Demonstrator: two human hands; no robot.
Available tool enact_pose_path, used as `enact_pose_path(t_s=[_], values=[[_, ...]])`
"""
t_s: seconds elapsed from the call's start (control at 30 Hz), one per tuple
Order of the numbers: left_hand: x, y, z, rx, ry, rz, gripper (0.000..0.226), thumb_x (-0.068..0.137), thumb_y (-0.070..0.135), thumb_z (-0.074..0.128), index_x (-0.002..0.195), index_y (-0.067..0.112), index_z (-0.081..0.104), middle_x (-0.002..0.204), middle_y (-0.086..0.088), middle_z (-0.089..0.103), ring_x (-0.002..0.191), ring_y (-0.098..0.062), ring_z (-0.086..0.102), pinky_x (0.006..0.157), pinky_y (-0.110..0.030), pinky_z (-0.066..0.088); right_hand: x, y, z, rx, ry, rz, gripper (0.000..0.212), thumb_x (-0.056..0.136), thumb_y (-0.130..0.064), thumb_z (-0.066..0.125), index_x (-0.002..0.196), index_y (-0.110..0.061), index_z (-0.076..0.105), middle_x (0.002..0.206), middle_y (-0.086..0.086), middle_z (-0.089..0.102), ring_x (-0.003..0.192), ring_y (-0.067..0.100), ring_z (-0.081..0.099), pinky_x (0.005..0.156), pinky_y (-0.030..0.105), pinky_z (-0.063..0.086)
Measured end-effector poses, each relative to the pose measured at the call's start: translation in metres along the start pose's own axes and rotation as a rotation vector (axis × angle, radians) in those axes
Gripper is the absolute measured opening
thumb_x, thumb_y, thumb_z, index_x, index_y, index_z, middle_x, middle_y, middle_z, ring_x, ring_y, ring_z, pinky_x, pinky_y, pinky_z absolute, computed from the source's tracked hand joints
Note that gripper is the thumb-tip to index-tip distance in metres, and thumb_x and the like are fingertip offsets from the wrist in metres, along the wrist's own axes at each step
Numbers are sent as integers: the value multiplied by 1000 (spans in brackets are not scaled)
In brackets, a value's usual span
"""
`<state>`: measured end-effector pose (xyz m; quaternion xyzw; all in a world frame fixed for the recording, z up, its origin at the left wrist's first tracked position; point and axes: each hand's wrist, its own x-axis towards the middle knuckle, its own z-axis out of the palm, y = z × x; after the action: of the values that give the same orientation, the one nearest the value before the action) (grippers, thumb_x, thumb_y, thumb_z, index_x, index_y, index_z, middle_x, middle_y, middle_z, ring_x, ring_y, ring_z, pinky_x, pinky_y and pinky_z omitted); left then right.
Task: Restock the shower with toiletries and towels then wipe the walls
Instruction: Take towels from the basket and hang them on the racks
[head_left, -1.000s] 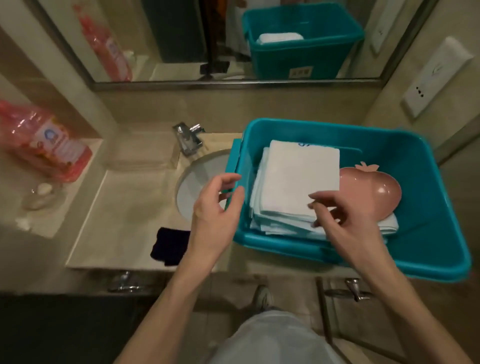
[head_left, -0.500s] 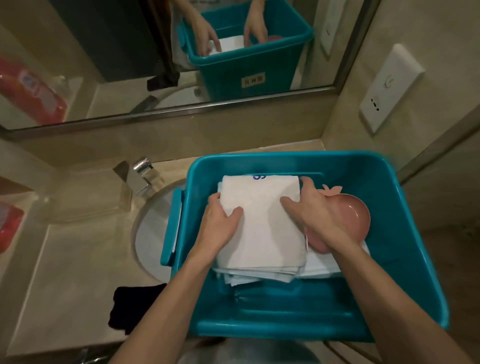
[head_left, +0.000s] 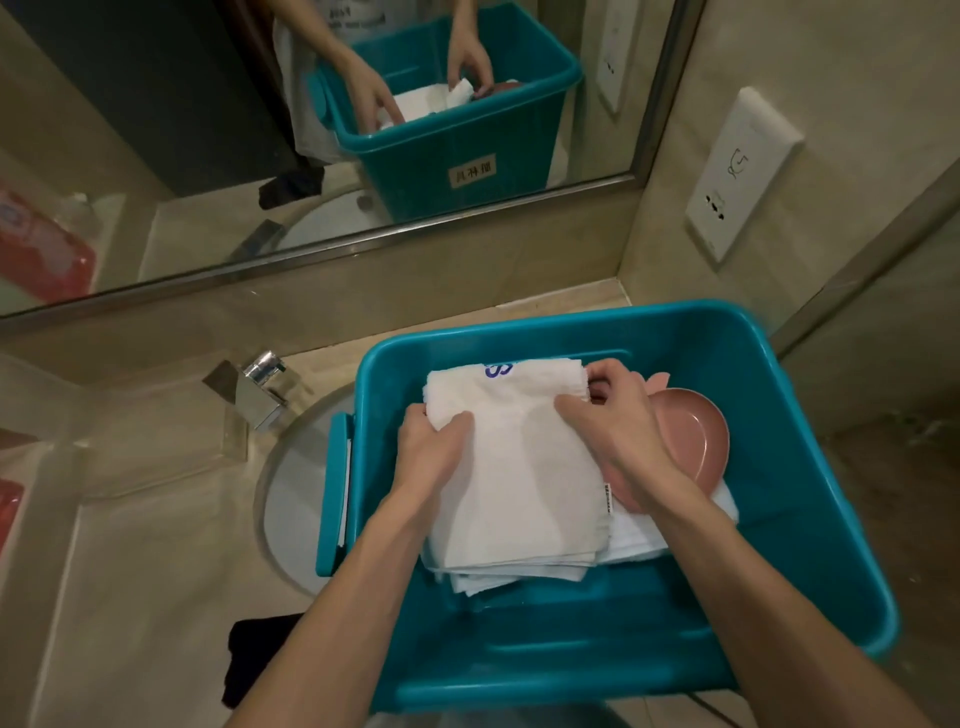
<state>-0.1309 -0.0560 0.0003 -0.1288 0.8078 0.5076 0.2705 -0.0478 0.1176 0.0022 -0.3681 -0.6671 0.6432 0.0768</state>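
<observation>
A teal plastic bin (head_left: 810, 467) stands on the vanity counter, partly over the sink. Inside lies a stack of folded white towels (head_left: 519, 483); the top one carries blue lettering at its far edge. My left hand (head_left: 431, 452) grips the stack's left edge, thumb on top and fingers underneath. On the right edge, my right hand (head_left: 618, 426) pinches the towels near their far corner. A pink apple-shaped dish (head_left: 696, 441) lies in the bin just right of the stack, partly under my right hand.
A chrome faucet (head_left: 260, 389) and white sink basin (head_left: 291, 499) sit left of the bin. A dark cloth (head_left: 254, 654) lies at the counter's front edge. The mirror (head_left: 208, 130) runs along the back wall. A white socket plate (head_left: 737, 176) is on the right wall.
Both hands went from above the bin's front down onto the towel stack and now grip its left and right edges. The view has moved closer and to the right.
</observation>
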Motion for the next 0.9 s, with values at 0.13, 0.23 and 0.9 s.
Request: enact_pose_path(t_s=[0.13,0.23,0.9], values=[[-8,0,-9,-54,-21,52,33,87,27,63,117,20,51,107,1,65,93,-19,66,72,-35,53,-19,-4,5,15,42,-55,22,82,-14,66,99,-22,55,90,1,73,88,41,68,72,57,57],[-15,0,-19,-102,-83,128,32,86,26,65,115,23,52,108,4,66,95,-17,67,76,-36,56,-38,-9,7,53,103,-86,26,84,-10,66,104,-22,56,96,0,76,89,30,72,77,50,59],[-179,94,-106,-205,-862,765,42,83,39,76,113,14,62,95,3,76,86,-13,70,82,-40,58,-335,-118,-13,297,787,-641,32,84,3,74,99,-16,54,91,6,72,77,13,70,66,27,57]])
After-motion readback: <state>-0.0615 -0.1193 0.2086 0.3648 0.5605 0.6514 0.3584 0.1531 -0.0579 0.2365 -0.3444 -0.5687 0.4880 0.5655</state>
